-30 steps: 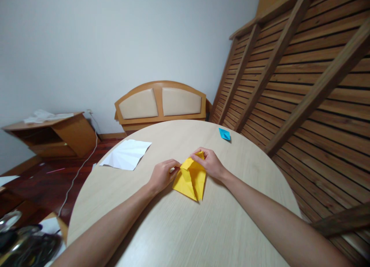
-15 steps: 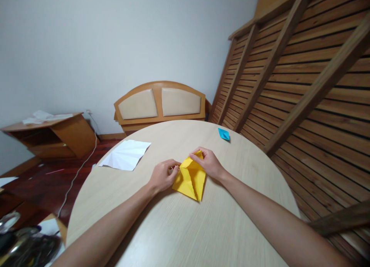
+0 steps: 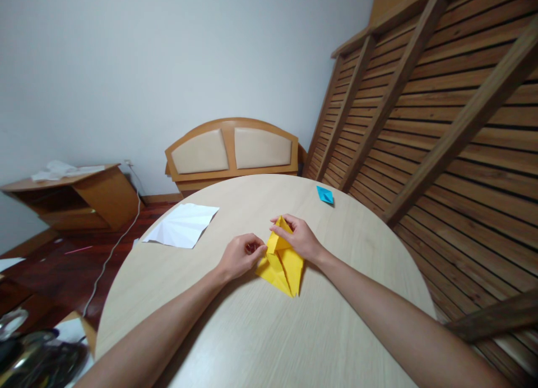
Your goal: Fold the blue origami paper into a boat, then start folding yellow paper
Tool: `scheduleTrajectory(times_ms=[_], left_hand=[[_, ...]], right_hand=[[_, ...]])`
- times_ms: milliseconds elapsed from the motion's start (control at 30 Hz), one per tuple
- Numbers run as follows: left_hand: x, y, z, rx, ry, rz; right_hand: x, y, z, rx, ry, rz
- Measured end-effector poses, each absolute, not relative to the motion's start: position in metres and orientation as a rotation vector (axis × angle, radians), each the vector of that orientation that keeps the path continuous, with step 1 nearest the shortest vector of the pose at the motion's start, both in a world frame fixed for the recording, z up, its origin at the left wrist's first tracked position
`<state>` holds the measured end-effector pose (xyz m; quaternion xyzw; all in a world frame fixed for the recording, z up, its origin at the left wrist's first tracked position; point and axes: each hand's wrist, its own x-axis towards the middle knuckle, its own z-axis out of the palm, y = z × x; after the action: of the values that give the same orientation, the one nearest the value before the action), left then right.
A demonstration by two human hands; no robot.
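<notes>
Near the middle of the round table point(image 3: 260, 332) lies the folded yellow paper point(image 3: 283, 267) — the left hand point(image 3: 239, 256) pinches its left edge with fingers closed, and the right hand point(image 3: 296, 238) grips its far tip, fingers clamped on the fold. Farther off, a white sheet point(image 3: 181, 225) lies at the left edge and a small blue paper point(image 3: 325, 195) at the far right.

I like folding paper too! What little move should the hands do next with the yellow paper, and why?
Probably press the raised flap flat. The right hand pinches the top of the yellow paper up off the table, while the left hand pins its left edge.
</notes>
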<state>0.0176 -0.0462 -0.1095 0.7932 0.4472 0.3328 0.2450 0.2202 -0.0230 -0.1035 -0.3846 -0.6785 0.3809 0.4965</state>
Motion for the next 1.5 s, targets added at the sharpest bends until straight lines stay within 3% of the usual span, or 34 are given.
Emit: scheduleTrajectory(times_ms=[233, 733, 1500], left_hand=[[0.017, -0.045, -0.113, 2.195, 1.216, 0.828], [0.018, -0.042, -0.117, 2.135, 1.219, 0.822], [0.010, -0.038, -0.120, 2.124, 1.267, 0.886]], right_hand=[[0.216, -0.024, -0.106, -0.905, -1.664, 0.961], [0.217, -0.018, -0.115, -0.748, -1.402, 1.344], [0.241, -0.012, -0.109, -0.849, -1.645, 1.365]])
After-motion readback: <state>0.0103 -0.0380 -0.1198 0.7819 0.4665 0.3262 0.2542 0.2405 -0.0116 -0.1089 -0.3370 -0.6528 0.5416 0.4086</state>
